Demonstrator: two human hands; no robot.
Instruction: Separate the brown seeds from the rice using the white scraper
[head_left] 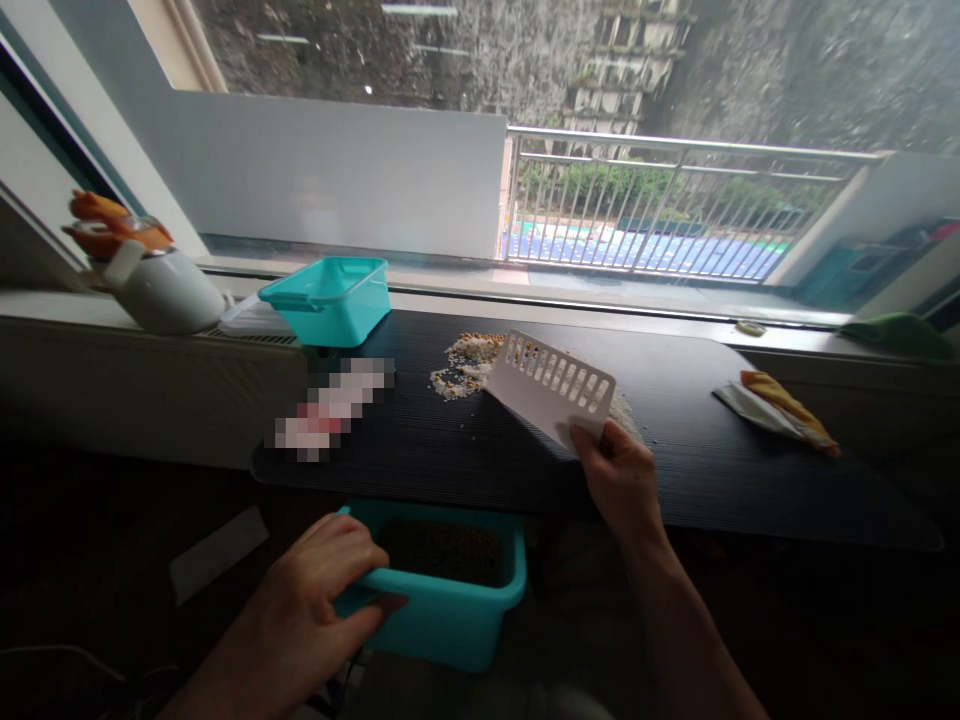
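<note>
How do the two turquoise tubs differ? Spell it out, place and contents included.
The near tub is held at its rim by the left hand, below the tabletop's front edge; the far tub stands on the tabletop with no hand on it.
The near tub holds brown grains, while the far tub shows only bare inner walls.
The near tub sits in shadow; the far tub looks brighter.
Both are turquoise and open-topped.

Bin [330, 300] left of grains [476, 362] on table [450, 450].
</note>
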